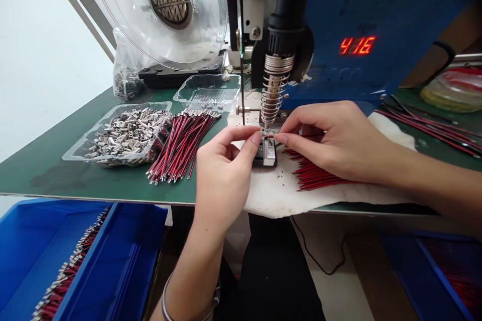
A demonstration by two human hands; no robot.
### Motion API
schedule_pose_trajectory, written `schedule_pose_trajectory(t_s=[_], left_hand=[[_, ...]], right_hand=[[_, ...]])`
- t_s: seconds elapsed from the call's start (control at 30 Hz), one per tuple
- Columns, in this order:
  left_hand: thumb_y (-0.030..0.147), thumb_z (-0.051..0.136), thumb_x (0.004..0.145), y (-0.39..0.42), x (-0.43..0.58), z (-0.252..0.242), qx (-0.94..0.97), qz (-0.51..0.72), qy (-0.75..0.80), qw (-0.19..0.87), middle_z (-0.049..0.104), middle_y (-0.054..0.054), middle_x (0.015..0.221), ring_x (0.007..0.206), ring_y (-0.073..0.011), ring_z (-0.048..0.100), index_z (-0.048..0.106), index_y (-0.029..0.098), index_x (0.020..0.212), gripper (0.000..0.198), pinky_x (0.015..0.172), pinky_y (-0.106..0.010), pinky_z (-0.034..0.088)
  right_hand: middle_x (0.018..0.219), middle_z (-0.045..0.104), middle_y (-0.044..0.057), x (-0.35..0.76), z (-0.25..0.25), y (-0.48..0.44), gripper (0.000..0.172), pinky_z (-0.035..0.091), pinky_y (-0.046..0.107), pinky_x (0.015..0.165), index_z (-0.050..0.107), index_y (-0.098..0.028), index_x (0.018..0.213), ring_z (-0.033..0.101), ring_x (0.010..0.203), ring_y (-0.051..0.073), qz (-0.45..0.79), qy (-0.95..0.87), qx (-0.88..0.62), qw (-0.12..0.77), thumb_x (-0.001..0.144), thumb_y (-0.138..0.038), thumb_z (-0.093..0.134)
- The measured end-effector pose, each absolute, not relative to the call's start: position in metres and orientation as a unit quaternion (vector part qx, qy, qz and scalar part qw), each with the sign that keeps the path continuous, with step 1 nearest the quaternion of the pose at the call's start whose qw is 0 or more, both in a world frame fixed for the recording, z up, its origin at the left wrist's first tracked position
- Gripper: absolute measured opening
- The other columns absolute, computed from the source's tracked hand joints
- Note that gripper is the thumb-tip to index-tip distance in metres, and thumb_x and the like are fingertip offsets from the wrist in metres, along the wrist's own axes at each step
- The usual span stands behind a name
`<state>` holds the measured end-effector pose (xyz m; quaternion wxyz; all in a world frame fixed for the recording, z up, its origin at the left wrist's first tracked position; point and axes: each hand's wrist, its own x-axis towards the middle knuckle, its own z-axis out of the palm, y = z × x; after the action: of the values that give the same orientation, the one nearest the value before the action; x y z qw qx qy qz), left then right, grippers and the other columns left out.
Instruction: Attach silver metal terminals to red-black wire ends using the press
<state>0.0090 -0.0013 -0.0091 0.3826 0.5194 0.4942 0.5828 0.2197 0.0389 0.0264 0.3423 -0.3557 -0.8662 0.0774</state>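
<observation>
Red wire (pixel 271 136) lies over the small block (pixel 269 153) under the spring-wrapped tip (pixel 276 85), pinched between the thumb and forefinger of my right hand (pixel 335 133). That forearm reaches in from the right edge, wrist nearly level, knuckles uppermost. My left hand (pixel 226 173) rises from below, a bracelet (pixel 164 298) at its wrist, thumb and forefinger drawn together at the block's other side; whether they grip anything I cannot tell. Off-white cloth (pixel 280 200) spreads under the block and under a red bundle (pixel 320 174) partly beneath my right hand. On the green table (pixel 98 183) to the left stand a tray (pixel 71 154) of metal parts (pixel 126 135) and, touching or just beside it, a red-and-black bundle (pixel 184 145). Behind rise a clear reel (pixel 124 7) and a blue machine (pixel 335 80), its display (pixel 357 45) lit red. Blue bins (pixel 139 246) sit below the table's edge, and a white wall (pixel 37 25) fills the far left.
</observation>
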Motion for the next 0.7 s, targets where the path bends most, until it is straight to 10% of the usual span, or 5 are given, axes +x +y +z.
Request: schedule_pose_trajectory(t_s=[0.7], left_hand=[[0.039,0.091,0.095,-0.0011,0.0102,-0.0079,0.517,0.584,0.498,0.380,0.084,-0.005,0.094,0.079,-0.0172,0.073,0.089,0.023,0.099,0.016,0.060,-0.025,0.050]], right_hand=[[0.070,0.076,-0.002,0.2185,0.0261,0.0382,0.016,0.051,0.034,0.060,0.080,-0.025,0.088,0.060,0.052,0.015,0.076,-0.861,-0.358,0.353,0.103,-0.023,0.075]])
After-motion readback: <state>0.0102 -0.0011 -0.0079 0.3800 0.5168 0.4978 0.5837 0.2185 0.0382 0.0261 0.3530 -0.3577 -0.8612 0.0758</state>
